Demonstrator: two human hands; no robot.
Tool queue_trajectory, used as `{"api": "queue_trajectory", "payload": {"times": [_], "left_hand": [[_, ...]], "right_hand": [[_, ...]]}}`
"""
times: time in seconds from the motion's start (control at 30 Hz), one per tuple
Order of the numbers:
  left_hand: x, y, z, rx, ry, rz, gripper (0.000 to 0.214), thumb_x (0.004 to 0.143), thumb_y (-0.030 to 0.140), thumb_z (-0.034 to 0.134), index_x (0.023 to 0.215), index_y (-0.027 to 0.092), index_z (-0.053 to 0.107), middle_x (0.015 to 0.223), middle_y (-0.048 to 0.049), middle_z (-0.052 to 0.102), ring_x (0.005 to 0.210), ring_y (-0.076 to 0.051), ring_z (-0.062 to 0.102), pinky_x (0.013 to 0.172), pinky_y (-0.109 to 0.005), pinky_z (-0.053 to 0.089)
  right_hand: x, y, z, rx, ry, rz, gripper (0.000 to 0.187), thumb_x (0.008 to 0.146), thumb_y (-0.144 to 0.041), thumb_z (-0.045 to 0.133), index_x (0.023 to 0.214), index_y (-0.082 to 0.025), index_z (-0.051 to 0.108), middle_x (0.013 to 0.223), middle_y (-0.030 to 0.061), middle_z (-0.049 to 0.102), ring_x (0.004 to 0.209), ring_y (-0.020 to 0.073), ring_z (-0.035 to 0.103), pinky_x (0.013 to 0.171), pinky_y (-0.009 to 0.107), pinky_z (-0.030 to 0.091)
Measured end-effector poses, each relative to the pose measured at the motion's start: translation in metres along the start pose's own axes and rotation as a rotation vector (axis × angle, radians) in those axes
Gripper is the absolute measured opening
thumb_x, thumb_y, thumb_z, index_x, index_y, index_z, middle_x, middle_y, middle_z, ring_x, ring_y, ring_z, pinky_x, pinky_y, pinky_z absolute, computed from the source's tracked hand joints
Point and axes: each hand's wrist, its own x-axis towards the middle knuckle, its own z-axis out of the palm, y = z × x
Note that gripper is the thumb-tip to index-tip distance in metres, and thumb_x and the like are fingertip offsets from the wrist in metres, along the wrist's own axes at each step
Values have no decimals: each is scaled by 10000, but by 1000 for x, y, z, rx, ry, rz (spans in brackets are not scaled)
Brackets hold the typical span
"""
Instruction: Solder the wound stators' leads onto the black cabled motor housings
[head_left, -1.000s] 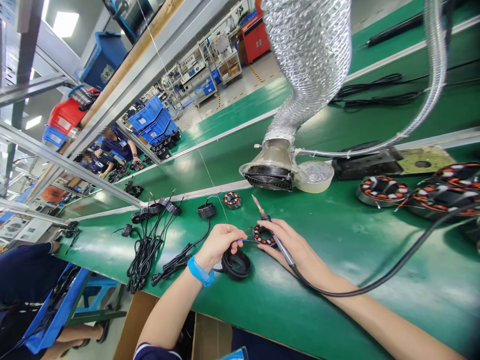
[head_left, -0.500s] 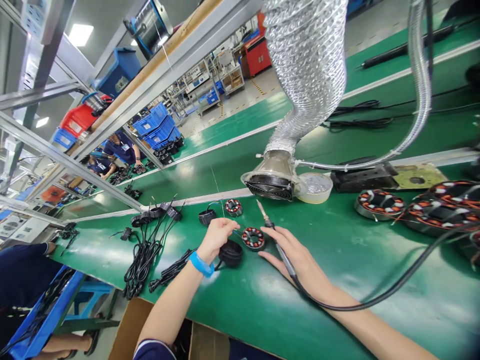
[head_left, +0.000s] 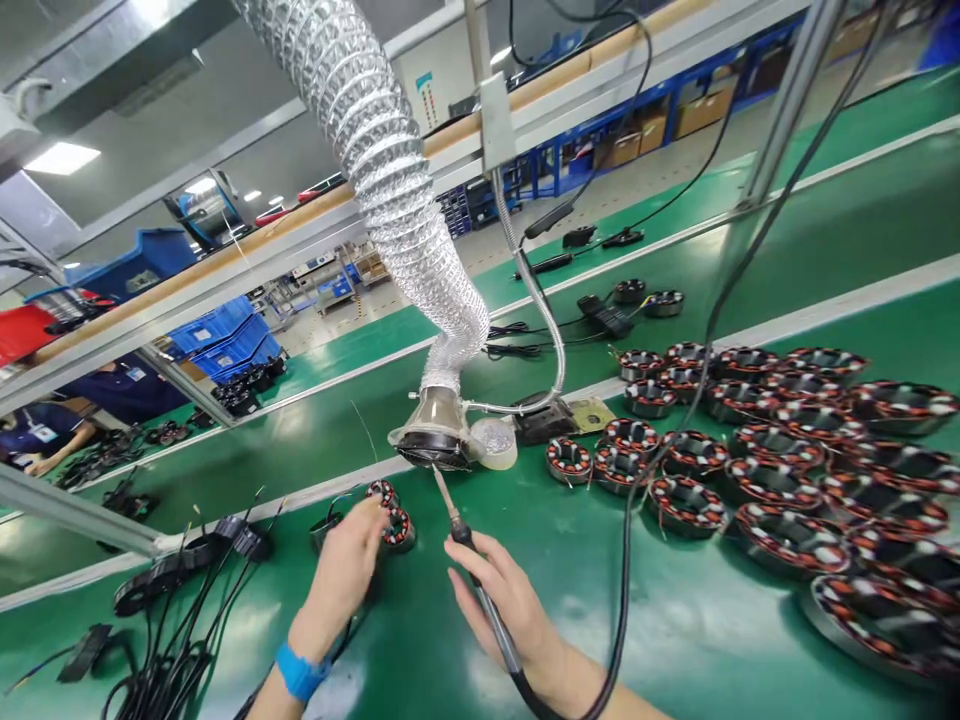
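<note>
Workshop, with green bench (head_left: 555, 560) running left to right; stacked blue crates (head_left: 225, 338) and a co-worker (head_left: 41, 435) beyond, far left. Overhead, centre: ribbed silver duct (head_left: 397, 200), ending in a hood (head_left: 435, 430) at the bench's far side. Right of hood: one shallow round tub (head_left: 496, 445). Left hand (head_left: 346, 565), blue wristband (head_left: 301, 674) below: fingertips drawn together at the left edge of the near wound ring (head_left: 400, 532); whether they pinch a wire is too small to make out. Far wound ring (head_left: 382, 490): just beyond the first. Right hand (head_left: 517, 605): clasped on a soldering iron (head_left: 489, 612), tip toward the hood, cord trailing right. Right side: many wound rings (head_left: 686, 503), crowded. Left of left hand: black housing (head_left: 322, 530), partly hidden. Near left: black cables (head_left: 161, 670), bunched.
</note>
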Motion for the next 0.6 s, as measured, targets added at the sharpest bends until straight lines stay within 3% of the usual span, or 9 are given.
{"api": "queue_trajectory", "payload": {"times": [0.07, 0.17, 0.27, 0.37, 0.47, 0.53, 0.6], "left_hand": [[0, 13, 7, 242, -190, 69, 284, 940, 429, 565, 1096, 224, 685, 1459, -115, 556, 1073, -281, 703, 899, -380, 561], [4, 21, 13, 527, -341, 86, 384, 851, 413, 710, 1171, 213, 636, 1597, -177, 344, 911, -310, 740, 787, -414, 584], [5, 17, 18, 641, -388, 206, 342, 913, 272, 628, 1248, 218, 594, 1610, -184, 311, 847, -269, 743, 741, -384, 589], [2, 12, 21, 663, -432, 310, 364, 963, 138, 477, 1309, 222, 554, 1562, -160, 413, 879, -226, 738, 751, -336, 584], [0, 13, 24, 662, -430, 285, 389, 971, 266, 534, 1351, 183, 511, 1509, -194, 463, 944, -269, 724, 754, -354, 577], [4, 11, 25, 657, -363, 154, 610, 886, 452, 665, 1375, 142, 476, 1516, -261, 413, 898, -307, 722, 736, -394, 568], [13, 4, 25, 589, -374, 125, 756, 801, 571, 720, 1368, 137, 470, 1469, -272, 445, 933, -328, 709, 752, -398, 555]], "right_hand": [[1, -1, -2, -1, 44, -3, 516, 912, -39, 519, 1381, -254, 510, 1108, 128, 654, 1006, 239, 704, 830, 376, 633], [3, 0, -4, -1, 76, -6, 567, 906, -25, 510, 1416, -272, 484, 1094, 122, 664, 985, 238, 710, 802, 376, 643], [5, 0, -5, -15, 74, -6, 585, 910, -26, 504, 1437, -279, 466, 1088, 119, 669, 985, 235, 710, 792, 372, 649], [4, 1, -5, -9, 68, -30, 607, 911, -30, 514, 1462, -278, 453, 1098, 118, 673, 990, 240, 711, 788, 369, 649], [-6, 3, -4, 6, 31, -12, 653, 917, -79, 555, 1504, -327, 413, 1131, 108, 674, 967, 261, 715, 754, 393, 650], [-16, 10, -3, 31, -10, 55, 644, 939, -171, 563, 1523, -371, 379, 1158, 111, 664, 942, 289, 712, 705, 428, 645], [-25, 22, -1, 132, -86, 81, 613, 966, -234, 524, 1537, -371, 350, 1166, 132, 663, 932, 318, 703, 675, 460, 636]]}}
